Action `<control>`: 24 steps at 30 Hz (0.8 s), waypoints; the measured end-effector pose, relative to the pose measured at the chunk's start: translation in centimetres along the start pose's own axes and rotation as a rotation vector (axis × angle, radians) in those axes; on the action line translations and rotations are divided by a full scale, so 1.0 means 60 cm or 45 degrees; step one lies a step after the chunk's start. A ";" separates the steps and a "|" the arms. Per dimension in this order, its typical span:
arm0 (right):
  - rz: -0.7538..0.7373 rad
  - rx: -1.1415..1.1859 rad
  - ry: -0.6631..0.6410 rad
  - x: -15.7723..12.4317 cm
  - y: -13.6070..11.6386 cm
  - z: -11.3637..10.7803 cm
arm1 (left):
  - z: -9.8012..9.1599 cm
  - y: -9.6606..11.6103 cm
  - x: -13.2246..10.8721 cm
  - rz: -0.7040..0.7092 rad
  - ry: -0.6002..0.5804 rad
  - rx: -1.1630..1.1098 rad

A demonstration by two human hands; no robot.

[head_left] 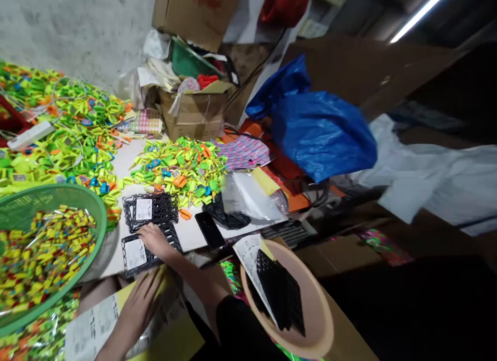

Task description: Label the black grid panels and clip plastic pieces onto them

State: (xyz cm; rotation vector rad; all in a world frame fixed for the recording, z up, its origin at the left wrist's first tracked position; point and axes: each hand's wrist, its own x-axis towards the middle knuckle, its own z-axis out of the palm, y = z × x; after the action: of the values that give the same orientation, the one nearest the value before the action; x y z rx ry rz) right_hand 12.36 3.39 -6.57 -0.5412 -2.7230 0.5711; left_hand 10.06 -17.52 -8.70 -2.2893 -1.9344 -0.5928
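My right hand (156, 241) rests on a black openwork plastic tray (171, 234), its fingers lying at the edge of a white printed label (134, 254). Just behind it lies another black openwork tray (163, 208), also bearing a white label (144, 209). Lower down, my left hand (140, 301) is stretched out flat over a sheet of printed white labels (93, 325) with yellow backing, which lies across my lap. The left fingers are extended and touch the sheet.
At left stands a green basket (101, 216) of small yellow-and-red pieces. Piles of bright green and orange plastic parts (186, 167) cover the table behind. A black phone (209, 230) lies near the edge. At right, a peach basin (318, 309) holds black trays and label sheets.
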 end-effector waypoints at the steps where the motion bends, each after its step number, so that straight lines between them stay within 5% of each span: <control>1: -0.047 -0.043 0.002 0.002 0.001 -0.002 | -0.005 0.000 -0.017 0.012 0.002 -0.015; 7: -0.033 -0.190 0.096 0.052 0.030 -0.092 | 0.005 -0.060 -0.150 -0.380 0.078 -0.016; 11: 0.097 -0.134 0.255 0.109 0.061 -0.176 | -0.006 -0.099 -0.205 -0.600 -0.115 0.026; 14: 0.122 0.001 0.432 0.111 0.049 -0.187 | -0.013 -0.090 -0.218 -0.658 -0.182 0.056; 17: -0.063 0.152 0.376 0.044 -0.018 -0.137 | -0.004 -0.061 -0.222 -0.694 -0.184 0.105; 20: -0.357 0.260 -0.003 -0.073 -0.105 -0.034 | 0.009 -0.036 -0.226 -0.743 -0.141 0.125; 24: -0.289 0.268 -0.252 -0.192 -0.163 0.113 | 0.015 -0.021 -0.228 -0.822 -0.106 0.119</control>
State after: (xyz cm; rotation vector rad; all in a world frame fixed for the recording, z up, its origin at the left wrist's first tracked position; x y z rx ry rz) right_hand 17.14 -11.93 -10.69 -0.1260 -2.8061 0.8770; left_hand 7.38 -29.71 -14.48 -1.6274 -2.6800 -0.4360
